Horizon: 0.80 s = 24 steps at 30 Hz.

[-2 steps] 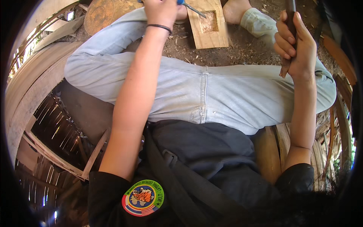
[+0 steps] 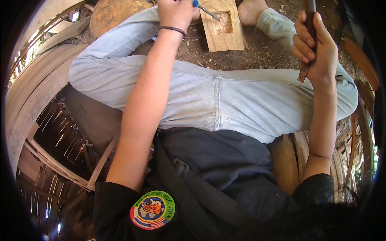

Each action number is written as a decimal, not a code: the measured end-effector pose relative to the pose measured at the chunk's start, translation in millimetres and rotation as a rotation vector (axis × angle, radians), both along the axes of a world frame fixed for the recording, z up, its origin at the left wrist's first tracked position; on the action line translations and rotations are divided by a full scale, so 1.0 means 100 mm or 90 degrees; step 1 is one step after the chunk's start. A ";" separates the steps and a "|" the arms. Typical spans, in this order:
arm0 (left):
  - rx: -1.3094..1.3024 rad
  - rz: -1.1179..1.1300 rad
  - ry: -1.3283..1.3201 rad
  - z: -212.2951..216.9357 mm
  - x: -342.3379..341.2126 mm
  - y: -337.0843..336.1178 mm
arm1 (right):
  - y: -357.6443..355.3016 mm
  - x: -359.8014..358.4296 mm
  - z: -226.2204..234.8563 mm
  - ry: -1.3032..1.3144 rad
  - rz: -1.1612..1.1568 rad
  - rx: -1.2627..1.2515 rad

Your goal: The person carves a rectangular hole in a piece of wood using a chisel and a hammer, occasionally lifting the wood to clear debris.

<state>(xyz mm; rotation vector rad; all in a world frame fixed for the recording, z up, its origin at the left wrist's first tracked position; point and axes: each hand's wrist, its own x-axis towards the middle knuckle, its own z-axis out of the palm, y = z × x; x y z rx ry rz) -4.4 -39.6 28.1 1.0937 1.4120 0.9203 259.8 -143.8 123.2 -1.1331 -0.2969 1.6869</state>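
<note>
Item 1, landmark: wooden board (image 2: 224,43), pale, with a rectangular recess (image 2: 223,27) cut into its face; I am seeing it lying on the dirt floor (image 2: 263,52), ahead of the wearer's lap

Item 2: left hand (image 2: 175,13), to the left of the board; it is gripping a blue-handled chisel (image 2: 208,12), fingers apparently clamped on the handle, though the upper edge is cutting them off from my view; the blade is slanting over the board, its tip lying within the recess outline; whether it is touching the wood I cannot tell

Item 3: right hand (image 2: 315,50), well to the right of the board; its fingers are curling tightly round a dark wooden handle (image 2: 310,22), its lower end rough, its upper end running out of my sight

Item 4: bare foot (image 2: 251,11), just beside the board's right edge; wood chips (image 2: 281,7) are lying further right

Hazards, in my judgement: neither hand is steadying the board, so an off-line push or blow could be sending it sliding; a skidding blade could be reaching the foot; prying hard against the recess wall could be splitting the rim; the handle's rough end could be snagging the right palm
</note>
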 end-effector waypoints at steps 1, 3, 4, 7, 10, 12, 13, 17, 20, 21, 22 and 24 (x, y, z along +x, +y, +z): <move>-0.023 -0.003 0.012 0.02 0.05 -0.05 | -0.01 -0.01 0.01 -0.020 -0.002 0.009; -0.065 -0.005 0.036 0.01 0.09 -0.12 | -0.01 -0.04 0.01 -0.063 0.006 0.032; -0.033 -0.008 0.033 -0.02 0.09 -0.13 | -0.01 -0.06 0.01 -0.086 0.014 0.044; 0.028 -0.021 0.022 -0.07 0.09 -0.15 | -0.01 -0.12 0.05 -0.150 0.030 0.058; 0.049 -0.031 0.047 -0.02 0.13 -0.16 | -0.03 -0.13 0.02 -0.175 0.047 0.059; 0.121 -0.031 0.117 -0.02 0.15 -0.16 | -0.04 -0.14 0.01 -0.187 0.054 0.061; 0.133 -0.030 0.123 -0.02 0.15 -0.17 | -0.04 -0.15 0.01 -0.196 0.057 0.061; 0.191 -0.031 0.155 -0.06 0.16 -0.16 | -0.03 -0.18 0.05 -0.216 0.053 0.051; 0.144 -0.057 0.223 -0.03 0.14 -0.16 | -0.05 -0.18 0.02 -0.231 0.058 0.073; 0.111 -0.068 0.252 0.01 0.13 -0.18 | -0.04 -0.18 0.02 -0.300 0.092 0.068; 0.174 -0.059 0.260 0.03 0.17 -0.22 | -0.05 -0.18 0.03 -0.369 0.126 0.063; 0.247 -0.099 0.303 0.13 0.27 -0.27 | -0.06 -0.18 0.07 -0.456 0.224 0.064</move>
